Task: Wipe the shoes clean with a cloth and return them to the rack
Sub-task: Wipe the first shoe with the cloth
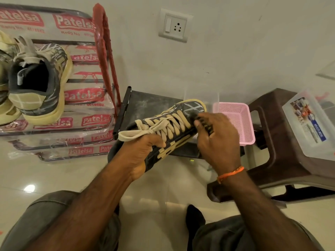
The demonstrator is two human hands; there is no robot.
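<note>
While the left hand clamps round the heel end of a black low-top sneaker with cream laces and cream side stripes, thumb up by the lace bow, the shoe hangs steady in the air above the floor, toe pointing away. That grip seems meant to brace it against rubbing. The right hand lies over the toe end with its fingers curled on something dark and ridged; whether that is a folded cloth or a brush I cannot tell, but it presses against the upper just beyond the last lace row, so I judge the cleaning to be underway.

Just behind the shoe stands a dusty black flat panel, and beside it a pink perforated plastic basket. Further right, a brown plastic stool carries a clear lidded storage box. Off to the left, another dark sneaker with a pale yellow sole rests on a plastic-wrapped metal rack printed with red labels, where this one should presumably go back.
</note>
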